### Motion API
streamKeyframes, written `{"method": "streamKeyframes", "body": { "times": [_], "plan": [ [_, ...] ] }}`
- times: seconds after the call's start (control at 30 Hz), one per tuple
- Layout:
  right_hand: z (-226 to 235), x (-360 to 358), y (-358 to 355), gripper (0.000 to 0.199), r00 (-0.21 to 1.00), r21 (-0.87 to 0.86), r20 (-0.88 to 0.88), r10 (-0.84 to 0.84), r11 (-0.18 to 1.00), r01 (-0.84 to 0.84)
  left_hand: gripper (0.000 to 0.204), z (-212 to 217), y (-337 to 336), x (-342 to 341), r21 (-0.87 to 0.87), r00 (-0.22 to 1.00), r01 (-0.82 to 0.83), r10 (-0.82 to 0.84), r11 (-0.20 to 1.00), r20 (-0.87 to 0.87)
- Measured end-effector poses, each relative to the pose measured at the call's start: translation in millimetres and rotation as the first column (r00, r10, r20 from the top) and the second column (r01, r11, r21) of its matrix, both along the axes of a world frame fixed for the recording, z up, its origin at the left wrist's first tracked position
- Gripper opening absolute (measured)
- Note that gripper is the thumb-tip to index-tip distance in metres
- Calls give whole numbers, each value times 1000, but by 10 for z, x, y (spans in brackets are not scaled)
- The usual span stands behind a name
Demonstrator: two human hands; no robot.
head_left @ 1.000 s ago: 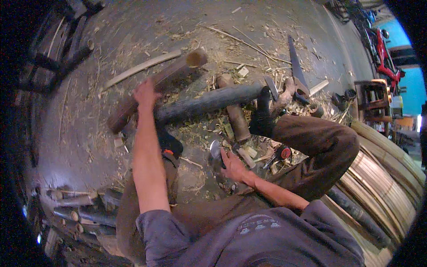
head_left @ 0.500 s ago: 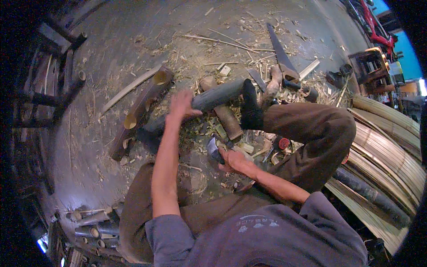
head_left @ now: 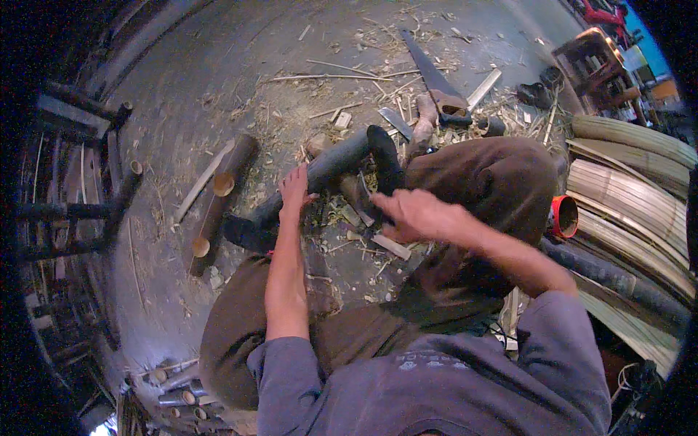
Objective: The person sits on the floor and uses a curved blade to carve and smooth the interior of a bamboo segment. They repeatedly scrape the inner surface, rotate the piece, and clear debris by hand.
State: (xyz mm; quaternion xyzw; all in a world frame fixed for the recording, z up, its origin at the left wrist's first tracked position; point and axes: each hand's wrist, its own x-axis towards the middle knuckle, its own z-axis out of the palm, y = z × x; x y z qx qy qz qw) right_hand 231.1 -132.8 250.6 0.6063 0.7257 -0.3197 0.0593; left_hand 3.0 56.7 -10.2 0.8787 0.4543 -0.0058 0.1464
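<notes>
A dark green-grey bamboo pole (head_left: pixel 338 161) lies slanting between my two dark-covered feet. My left hand (head_left: pixel 295 190) presses on its middle, fingers over the top and thumb toward the right. Just right of it, my right hand (head_left: pixel 418 214) is closed round a hand tool with a metal blade (head_left: pixel 365 186); the handle is hidden in the fist. The blade stands close to the pole's near side; whether they touch, I cannot tell. A shorter brown bamboo piece (head_left: pixel 352 193) lies crosswise beneath the pole. Pale wood chips surround it.
A brown bamboo length (head_left: pixel 212 209) with two pale cut openings lies left. Beyond my right foot are a handsaw (head_left: pixel 436 80) and a flat metal blade (head_left: pixel 395 122). Bundled split bamboo (head_left: pixel 625 189) and a red-rimmed cylinder (head_left: pixel 563 216) stand right. Dark racks (head_left: pixel 73 211) line the left.
My right hand has raised the bladed tool from the floor area up toward the pole. My left hand has settled lower on the pole. The whole view has shifted slightly.
</notes>
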Motion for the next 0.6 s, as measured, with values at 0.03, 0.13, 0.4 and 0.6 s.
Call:
{"method": "streamKeyframes", "body": {
  "times": [0.03,0.13,0.4,0.6],
  "plan": [
    [138,13,146,52,1000,-7,10,-2,1000,2,99,-10,8,-55,10,1000,-14,14,1000,-19],
    [346,31,575,34,999,188,-15,46,981,-43,107,128,-3,-200,-151,996,-77,70,986,-55],
    [1034,104,1289,34,980,17,170,103,994,-107,116,1497,-397,1111,161,561,208,-252,965,789],
    [558,595,1795,31,953,-41,-300,42,998,-57,77,1930,-590,1225,-205,262,104,172,973,950]
  ]
}}
